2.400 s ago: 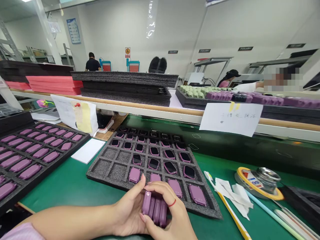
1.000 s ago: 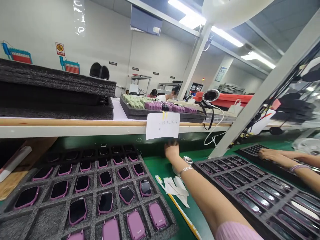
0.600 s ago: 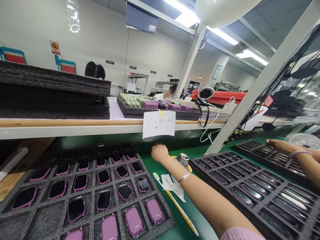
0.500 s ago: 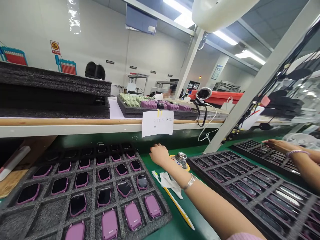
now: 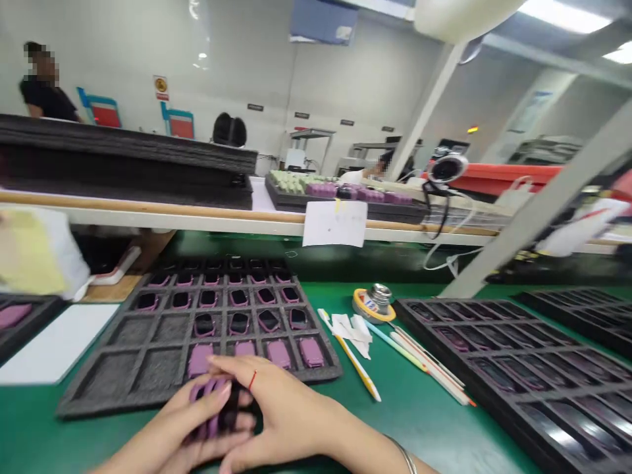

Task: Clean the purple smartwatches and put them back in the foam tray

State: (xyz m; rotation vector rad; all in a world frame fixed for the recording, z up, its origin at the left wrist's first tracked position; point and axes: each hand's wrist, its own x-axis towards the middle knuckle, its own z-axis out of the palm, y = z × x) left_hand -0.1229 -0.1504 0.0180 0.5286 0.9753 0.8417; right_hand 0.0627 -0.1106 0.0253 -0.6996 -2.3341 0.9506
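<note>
At the bottom centre, my left hand (image 5: 172, 428) is wrapped round purple-framed watch cases (image 5: 210, 411). My right hand (image 5: 276, 408), with a red string on it, arches over the same cases, its fingers bent against them and partly blurred. Both hands are at the near edge of a grey foam tray (image 5: 162, 342). The tray holds rows of dark-screened purple watches (image 5: 239, 322) and a front row of purple cases lying back up (image 5: 279, 353). Several compartments on its left side hold no watch.
Right of the tray lie a yellow-white toothbrush (image 5: 358, 365), crumpled tissue (image 5: 353, 332), thin sticks (image 5: 429, 368) and a metal container (image 5: 379, 296). A black tray (image 5: 494, 395) stands further right. A white board (image 5: 59, 342) lies at left, and a shelf edge (image 5: 237, 220) crosses behind.
The view has swung right-to-left over the bench. My right hand has come back from beside the metal container to the front, and my left hand with the purple cases has entered view.
</note>
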